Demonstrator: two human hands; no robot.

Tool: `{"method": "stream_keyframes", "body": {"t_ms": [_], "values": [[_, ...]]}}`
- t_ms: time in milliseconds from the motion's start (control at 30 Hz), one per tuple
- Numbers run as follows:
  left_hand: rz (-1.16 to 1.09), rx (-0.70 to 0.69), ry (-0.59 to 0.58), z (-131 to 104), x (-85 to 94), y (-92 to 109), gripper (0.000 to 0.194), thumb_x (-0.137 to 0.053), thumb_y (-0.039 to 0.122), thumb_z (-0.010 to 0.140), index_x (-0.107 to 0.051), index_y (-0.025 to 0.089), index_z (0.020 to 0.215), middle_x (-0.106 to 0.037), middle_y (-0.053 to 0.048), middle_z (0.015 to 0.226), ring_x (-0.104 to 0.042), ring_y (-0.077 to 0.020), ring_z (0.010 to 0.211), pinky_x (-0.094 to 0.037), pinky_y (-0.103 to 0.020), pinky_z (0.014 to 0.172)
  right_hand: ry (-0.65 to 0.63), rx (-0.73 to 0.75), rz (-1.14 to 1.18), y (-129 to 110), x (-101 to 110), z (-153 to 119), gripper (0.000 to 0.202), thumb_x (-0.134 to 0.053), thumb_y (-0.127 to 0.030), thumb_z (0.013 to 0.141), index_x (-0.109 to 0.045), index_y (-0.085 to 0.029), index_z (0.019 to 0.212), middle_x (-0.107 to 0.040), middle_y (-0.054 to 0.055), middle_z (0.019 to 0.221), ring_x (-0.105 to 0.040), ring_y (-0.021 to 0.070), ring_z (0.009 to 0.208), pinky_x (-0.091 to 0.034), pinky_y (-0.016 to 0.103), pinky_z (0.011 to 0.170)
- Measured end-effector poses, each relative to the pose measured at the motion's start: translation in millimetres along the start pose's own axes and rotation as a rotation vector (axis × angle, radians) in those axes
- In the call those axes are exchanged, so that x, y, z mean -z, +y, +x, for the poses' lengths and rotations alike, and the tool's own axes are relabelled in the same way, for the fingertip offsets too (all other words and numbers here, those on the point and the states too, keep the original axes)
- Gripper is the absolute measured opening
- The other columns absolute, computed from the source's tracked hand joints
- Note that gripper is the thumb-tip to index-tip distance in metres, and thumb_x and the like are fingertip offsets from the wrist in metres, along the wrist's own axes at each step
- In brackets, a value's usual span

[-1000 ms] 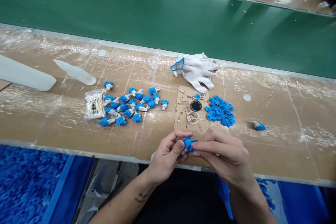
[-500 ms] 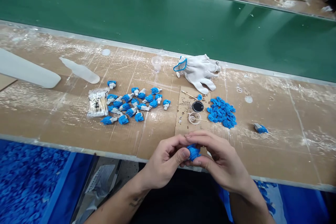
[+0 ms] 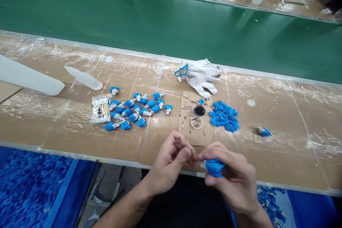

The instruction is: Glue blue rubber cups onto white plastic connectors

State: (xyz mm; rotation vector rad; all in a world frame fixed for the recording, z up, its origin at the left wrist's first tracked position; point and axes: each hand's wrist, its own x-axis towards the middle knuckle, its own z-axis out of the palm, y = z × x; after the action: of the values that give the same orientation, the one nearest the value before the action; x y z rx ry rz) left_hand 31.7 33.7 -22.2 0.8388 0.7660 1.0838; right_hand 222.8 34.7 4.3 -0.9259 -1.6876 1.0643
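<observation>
While the right hand (image 3: 231,174) has its grip closed about a blue piece (image 3: 214,167), pinching it between thumb and fingers near the front edge of the worktop (image 3: 275,164), the left hand (image 3: 172,160) sits just beside it with fingers curled; whether that grip pinches anything, I cannot tell. Beyond the hands lies a cardboard sheet (image 3: 185,131) bearing 2 small cups: 1 with dark contents (image 3: 199,110) and, nearer, 1 clear cup (image 3: 194,127) with a stick across it. Just right of the sheet is a heap of small blue parts (image 3: 224,115); farther right, 1 blue-and-grey piece (image 3: 265,132) lies alone. White gloves (image 3: 200,74) rest behind the cups. To the left, blue-and-grey pieces (image 3: 129,103) are scattered beside a bag of swabs (image 3: 100,108).
</observation>
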Motion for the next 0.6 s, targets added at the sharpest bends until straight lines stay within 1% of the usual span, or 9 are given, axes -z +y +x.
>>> {"method": "stream_keyframes", "body": {"t_ms": [100,167,233,333,400,467,533,567,600], "values": [[0.503,-0.281,0.263,6,26.3,13,0.014,-0.057,0.036,0.103,-0.054,0.023,0.101,-0.069,-0.003,0.093,-0.065,-0.0158,0.083,-0.054,-0.029,0.077,0.161,-0.04,-0.259,5,42,-22,0.027,-0.079,-0.022,0.088,-0.073,-0.027,0.114,-0.077,0.004,0.097,-0.07,0.0205,0.09,-0.057,0.032,0.076],[0.917,-0.479,0.401,14,46.6,26,0.005,-0.059,0.028,0.101,-0.058,0.023,0.101,-0.069,-0.005,0.095,-0.065,-0.0199,0.091,-0.053,-0.035,0.084,0.273,-0.159,-0.478,17,76,-40,0.024,-0.079,-0.025,0.086,-0.075,-0.026,0.11,-0.077,0.005,0.1,-0.071,0.0211,0.091,-0.057,0.031,0.078],[1.323,-0.52,0.375,26,61.3,36,0.006,-0.062,0.026,0.098,-0.064,0.021,0.101,-0.071,-0.008,0.1,-0.065,-0.0258,0.099,-0.05,-0.043,0.091,0.264,-0.289,-0.67,33,106,-55,0.024,-0.078,-0.038,0.086,-0.077,-0.024,0.106,-0.078,0.005,0.095,-0.072,0.0204,0.08,-0.057,0.031,0.072],[1.705,-0.414,0.221,47,67.9,40,0.022,-0.065,0.027,0.096,-0.069,0.02,0.116,-0.07,-0.015,0.127,-0.059,-0.0372,0.122,-0.045,-0.055,0.1,0.191,-0.387,-0.9,54,134,-67,0.041,-0.074,-0.06,0.083,-0.079,-0.021,0.097,-0.072,0.002,0.071,-0.064,0.0178,0.055,-0.05,0.031,0.053],[1.798,-0.39,0.162,59,66.1,37,0.026,-0.064,0.023,0.096,-0.07,0.02,0.121,-0.066,-0.017,0.139,-0.053,-0.0415,0.133,-0.04,-0.06,0.105,0.23,-0.365,-1.059,60,140,-68,0.055,-0.068,-0.072,0.083,-0.079,-0.02,0.096,-0.069,0.003,0.066,-0.06,0.0186,0.052,-0.046,0.032,0.05],[1.801,-0.411,0.141,65,64.6,32,0.023,-0.06,0.018,0.097,-0.072,0.02,0.117,-0.067,-0.017,0.139,-0.051,-0.0422,0.137,-0.036,-0.063,0.108,0.365,-0.314,-1.216,58,136,-63,0.062,-0.062,-0.075,0.085,-0.078,-0.019,0.104,-0.071,0.006,0.076,-0.061,0.021,0.058,-0.047,0.035,0.056],[1.754,-0.431,0.138,67,65.4,29,0.023,-0.057,0.015,0.098,-0.073,0.02,0.114,-0.072,-0.015,0.132,-0.054,-0.0413,0.136,-0.033,-0.063,0.11,0.539,-0.244,-1.285,52,123,-53,0.052,-0.066,-0.064,0.09,-0.077,-0.018,0.109,-0.071,0.008,0.083,-0.062,0.022,0.065,-0.048,0.037,0.063],[1.729,-0.438,0.143,66,66.2,28,0.023,-0.058,0.015,0.098,-0.072,0.02,0.114,-0.074,-0.015,0.128,-0.055,-0.041,0.135,-0.032,-0.063,0.11,0.592,-0.194,-1.256,48,114,-46,0.04,-0.069,-0.055,0.091,-0.077,-0.019,0.107,-0.07,0.007,0.083,-0.062,0.0212,0.067,-0.049,0.036,0.064],[1.709,-0.447,0.151,64,66.9,28,0.022,-0.06,0.015,0.097,-0.072,0.02,0.115,-0.076,-0.015,0.124,-0.057,-0.0409,0.133,-0.031,-0.063,0.111,0.597,-0.138,-1.189,44,103,-39,0.029,-0.071,-0.046,0.093,-0.077,-0.02,0.103,-0.07,0.006,0.081,-0.062,0.0199,0.067,-0.049,0.034,0.065]]}}
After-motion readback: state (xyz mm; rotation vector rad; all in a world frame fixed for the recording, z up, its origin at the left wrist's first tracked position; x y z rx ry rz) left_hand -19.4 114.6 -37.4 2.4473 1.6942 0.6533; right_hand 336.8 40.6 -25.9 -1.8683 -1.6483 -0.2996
